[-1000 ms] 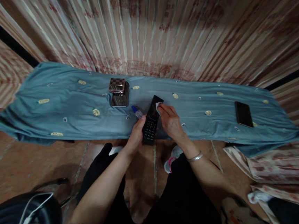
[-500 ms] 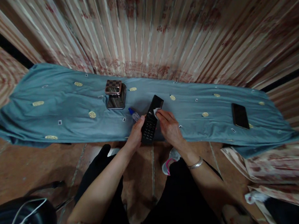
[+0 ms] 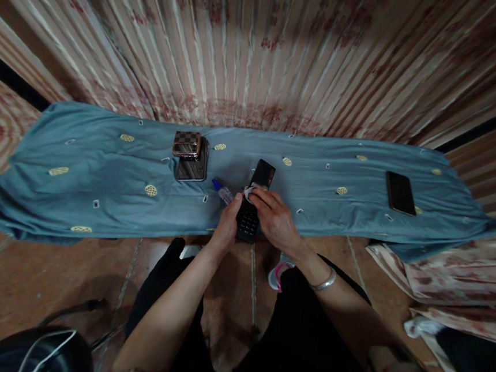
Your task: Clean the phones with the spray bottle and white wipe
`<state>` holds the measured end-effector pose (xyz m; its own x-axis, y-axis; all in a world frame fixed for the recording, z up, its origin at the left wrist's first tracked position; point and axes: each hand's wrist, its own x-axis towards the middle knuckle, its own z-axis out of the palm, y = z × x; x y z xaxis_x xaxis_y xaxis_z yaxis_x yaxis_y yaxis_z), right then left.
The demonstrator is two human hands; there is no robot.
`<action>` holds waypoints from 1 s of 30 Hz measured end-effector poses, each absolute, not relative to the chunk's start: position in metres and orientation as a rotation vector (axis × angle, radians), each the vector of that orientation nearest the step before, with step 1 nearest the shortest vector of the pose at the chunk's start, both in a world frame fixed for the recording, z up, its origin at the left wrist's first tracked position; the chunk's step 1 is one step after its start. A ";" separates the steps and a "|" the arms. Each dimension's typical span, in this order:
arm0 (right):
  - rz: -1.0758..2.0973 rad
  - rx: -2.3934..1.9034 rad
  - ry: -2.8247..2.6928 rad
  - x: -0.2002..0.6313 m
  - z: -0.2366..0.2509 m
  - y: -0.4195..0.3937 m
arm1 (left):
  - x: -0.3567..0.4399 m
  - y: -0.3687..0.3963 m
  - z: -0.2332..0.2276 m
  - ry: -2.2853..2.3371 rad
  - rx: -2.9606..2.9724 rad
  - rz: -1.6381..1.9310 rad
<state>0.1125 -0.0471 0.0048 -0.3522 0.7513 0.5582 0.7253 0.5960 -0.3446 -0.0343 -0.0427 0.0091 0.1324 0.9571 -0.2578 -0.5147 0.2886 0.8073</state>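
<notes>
Gripping black phone [image 3: 256, 202] between left hand [image 3: 228, 225], right hand [image 3: 274, 218] fingers.

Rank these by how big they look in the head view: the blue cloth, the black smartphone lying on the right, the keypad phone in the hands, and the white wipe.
1. blue cloth
2. keypad phone, partly covered by the hands
3. black smartphone, a close call since it lies farther off
4. white wipe

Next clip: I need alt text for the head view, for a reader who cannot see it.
Seen from above, a left hand grips a black keypad phone while the right hand presses a small white wipe against it, over a blue cloth. On the cloth lie a small blue-capped bottle, a checkered case on another phone, and a black smartphone.
</notes>
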 end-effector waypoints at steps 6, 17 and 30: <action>0.120 -1.203 -2.105 0.118 0.006 -0.046 | -0.035 -0.043 0.017 0.870 0.596 1.188; 0.166 -1.193 -1.964 0.113 0.011 -0.047 | -0.036 -0.046 0.014 0.918 0.746 1.185; 0.193 -1.261 -1.976 0.121 0.012 -0.045 | -0.040 -0.045 0.018 0.939 0.664 1.189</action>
<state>0.1205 -0.0453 0.0115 -0.2143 0.8257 0.5217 0.7095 0.4987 -0.4978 -0.0403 -0.0451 0.0178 0.0914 0.9630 -0.2535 -0.4697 0.2661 0.8418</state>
